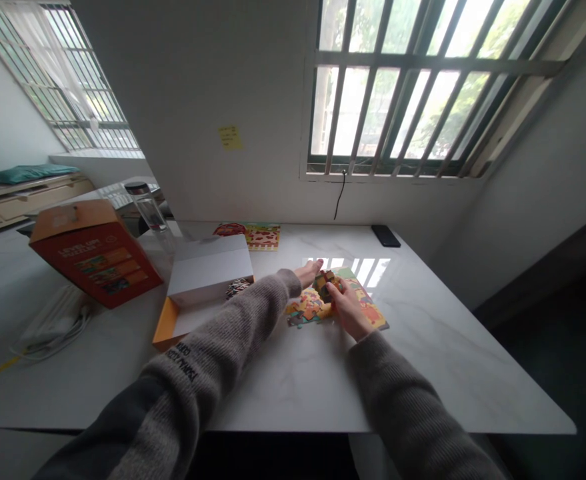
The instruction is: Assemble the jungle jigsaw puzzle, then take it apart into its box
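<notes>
Jigsaw puzzle pieces point(323, 285) are gathered in a small raised clump near the middle of a white marble desk point(297, 393), and more of them are spread in a loose orange and yellow patch point(305, 308) just in front of a colourful puzzle board point(367, 308). The clump is enclosed by both hands from either side. The right hand point(347, 308) is curled over it, with its fingers point(335, 287) bent narrowly around the pieces, so that they appear to be held. The left hand point(307, 272) is stretched across from the left, its fingers point(317, 265) kept close together against the far side of the clump; whether any piece is gripped by them cannot be told. Both arms are covered by grey knit sleeves.

To the left of the hands, an open box with a white lid point(209, 270) and an orange base point(169, 325) is placed on the desk, and a small dark heap of pieces point(237, 288) lies just beside it. A red puzzle box point(95, 253) stands tilted further left, near a glass bottle point(147, 210) with a dark cap. A second puzzle board point(260, 237) lies at the back edge, and a black phone point(386, 235) is set to the right of it. A white cable point(53, 333) is coiled at the left.
</notes>
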`<act>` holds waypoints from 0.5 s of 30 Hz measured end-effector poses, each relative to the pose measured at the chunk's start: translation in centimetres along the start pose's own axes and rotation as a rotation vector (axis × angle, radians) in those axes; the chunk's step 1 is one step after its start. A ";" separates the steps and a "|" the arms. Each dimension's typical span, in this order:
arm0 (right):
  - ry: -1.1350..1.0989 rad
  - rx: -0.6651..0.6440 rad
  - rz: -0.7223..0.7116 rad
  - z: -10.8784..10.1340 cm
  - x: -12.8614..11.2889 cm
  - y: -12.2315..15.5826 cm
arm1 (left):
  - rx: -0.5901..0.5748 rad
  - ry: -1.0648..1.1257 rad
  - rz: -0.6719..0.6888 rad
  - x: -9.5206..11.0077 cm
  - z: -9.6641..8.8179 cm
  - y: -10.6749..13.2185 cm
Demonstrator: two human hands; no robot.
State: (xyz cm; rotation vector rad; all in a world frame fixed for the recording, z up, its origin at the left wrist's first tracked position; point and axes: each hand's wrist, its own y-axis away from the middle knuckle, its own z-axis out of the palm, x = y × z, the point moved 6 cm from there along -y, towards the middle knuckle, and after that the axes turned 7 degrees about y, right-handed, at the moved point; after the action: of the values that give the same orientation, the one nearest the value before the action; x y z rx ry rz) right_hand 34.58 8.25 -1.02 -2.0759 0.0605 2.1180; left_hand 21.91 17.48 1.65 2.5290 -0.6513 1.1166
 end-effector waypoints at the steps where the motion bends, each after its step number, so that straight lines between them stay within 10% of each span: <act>1: 0.013 0.038 0.019 -0.4 0.1 -0.1 | -0.009 -0.063 -0.018 0.0 -0.3 0.5; 7: -0.009 0.155 0.043 -1.5 0.9 -0.6 | -0.115 -0.654 0.045 0.5 1.8 5.5; 15: -0.119 0.025 0.026 -0.5 1.7 -0.8 | 0.006 -0.435 0.059 -0.2 2.9 6.4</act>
State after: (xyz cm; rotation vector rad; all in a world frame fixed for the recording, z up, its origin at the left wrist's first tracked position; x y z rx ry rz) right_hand 35.15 9.17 -2.69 -1.9409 0.0982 2.2389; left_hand 20.26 10.79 0.20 2.7963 -0.8310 0.5799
